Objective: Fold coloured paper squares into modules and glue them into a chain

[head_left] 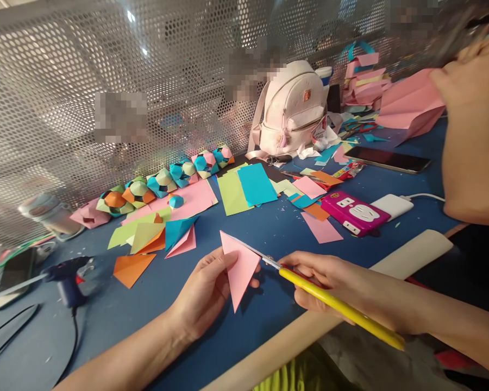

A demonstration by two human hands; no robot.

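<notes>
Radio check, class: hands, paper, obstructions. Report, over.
Left hand holding pink paper triangle. Right hand gripping yellow-handled scissors, blades at its upper edge. Glue gun off left, clear of both hands.

Even, moderate light falls on the blue table [118, 326]; small white glare spots dot the far left of the perforated metal screen [179, 70]; the right side past the table's near edge sinks almost to black; the pink paper [241, 274] is fairly crisp; the bottle [49, 212] at left looks smeared, stretched; pixelated blocks mask far patches.

Left hand [204, 290] holds pink paper [242, 271]; right hand [328, 271] holds scissors [342, 308], seemingly touching it
</notes>
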